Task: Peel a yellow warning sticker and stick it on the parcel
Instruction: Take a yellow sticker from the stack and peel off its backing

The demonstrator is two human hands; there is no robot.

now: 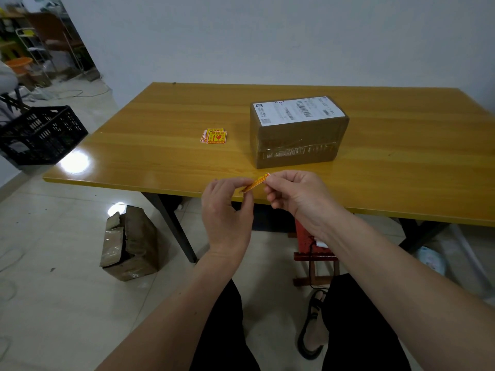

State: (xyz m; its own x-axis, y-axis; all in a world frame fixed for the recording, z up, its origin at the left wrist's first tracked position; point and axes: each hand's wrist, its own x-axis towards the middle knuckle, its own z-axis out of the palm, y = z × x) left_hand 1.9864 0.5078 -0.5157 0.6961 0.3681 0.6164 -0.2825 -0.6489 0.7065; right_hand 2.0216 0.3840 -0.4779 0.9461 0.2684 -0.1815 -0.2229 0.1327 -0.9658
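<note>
Both hands pinch one small yellow and red warning sticker (255,182) above the near edge of the glossy wooden table (166,113): left hand (226,210) grips its lower end, right hand (294,192) its upper end; the brown taped cardboard parcel (297,137) sits just beyond, a stack of spare stickers (214,136) to its left

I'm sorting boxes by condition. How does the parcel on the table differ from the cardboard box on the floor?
The parcel sits closed and taped on the table; the cardboard box lies on the floor, torn open. The parcel carries a white shipping label on top; no such label shows on the cardboard box. Both are brown cardboard with clear tape.
</note>
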